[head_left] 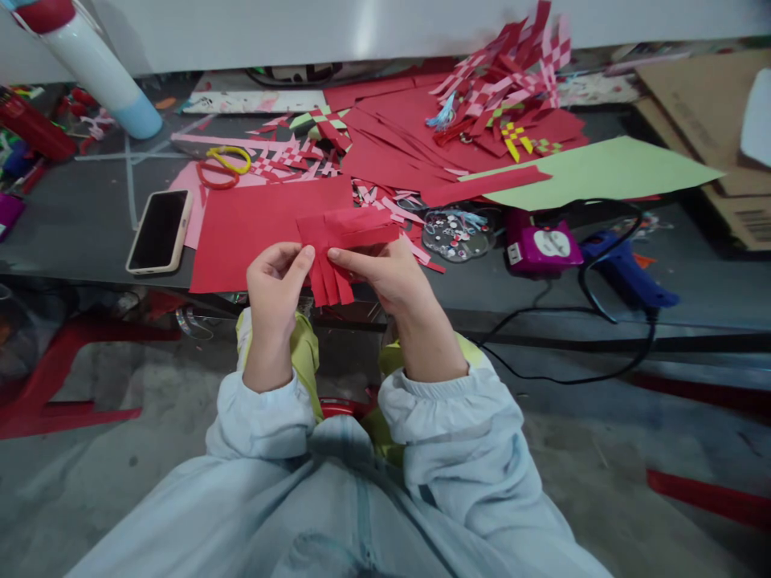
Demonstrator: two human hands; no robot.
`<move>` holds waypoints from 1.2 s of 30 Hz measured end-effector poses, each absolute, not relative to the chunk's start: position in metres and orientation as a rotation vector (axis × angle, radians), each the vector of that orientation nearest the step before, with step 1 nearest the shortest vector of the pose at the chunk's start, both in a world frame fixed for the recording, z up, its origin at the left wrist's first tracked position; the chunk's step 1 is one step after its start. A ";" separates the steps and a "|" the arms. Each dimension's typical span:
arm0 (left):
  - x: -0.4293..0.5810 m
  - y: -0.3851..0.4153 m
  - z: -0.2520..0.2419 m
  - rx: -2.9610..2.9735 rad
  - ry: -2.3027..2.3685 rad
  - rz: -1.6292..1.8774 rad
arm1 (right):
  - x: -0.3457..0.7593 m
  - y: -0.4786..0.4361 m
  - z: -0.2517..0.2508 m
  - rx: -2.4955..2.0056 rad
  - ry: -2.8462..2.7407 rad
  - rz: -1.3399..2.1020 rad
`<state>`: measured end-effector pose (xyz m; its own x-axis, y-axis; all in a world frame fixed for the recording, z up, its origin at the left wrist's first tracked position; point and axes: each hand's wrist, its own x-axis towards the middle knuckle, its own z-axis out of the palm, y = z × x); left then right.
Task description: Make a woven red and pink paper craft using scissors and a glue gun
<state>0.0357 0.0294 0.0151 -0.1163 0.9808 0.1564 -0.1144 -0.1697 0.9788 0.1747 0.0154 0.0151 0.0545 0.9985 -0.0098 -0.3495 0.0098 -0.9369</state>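
Between my hands is a red paper piece cut into strips (330, 277), with some strips hanging down and others reaching to the right. My left hand (278, 281) pinches its left edge between thumb and finger. My right hand (394, 273) is closed on its right side, the thumb pressed on the paper near the middle and the other fingers behind it. A flat red paper sheet (241, 229) lies on the table just behind and left of my left hand. Small pink and red paper scraps (385, 197) are scattered behind the held piece.
A phone (160, 231) and scissors (226, 167) lie left. Woven paper pieces (499, 80) pile up at the back. A clear tray of small beads (458, 234), a purple box (542, 242) and a corded blue glue gun (626, 269) are right. A bottle (99, 68) stands back left.
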 end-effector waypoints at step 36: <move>0.032 0.027 0.020 1.368 1.068 1.219 | 0.177 0.016 0.026 -1.072 -0.844 1.368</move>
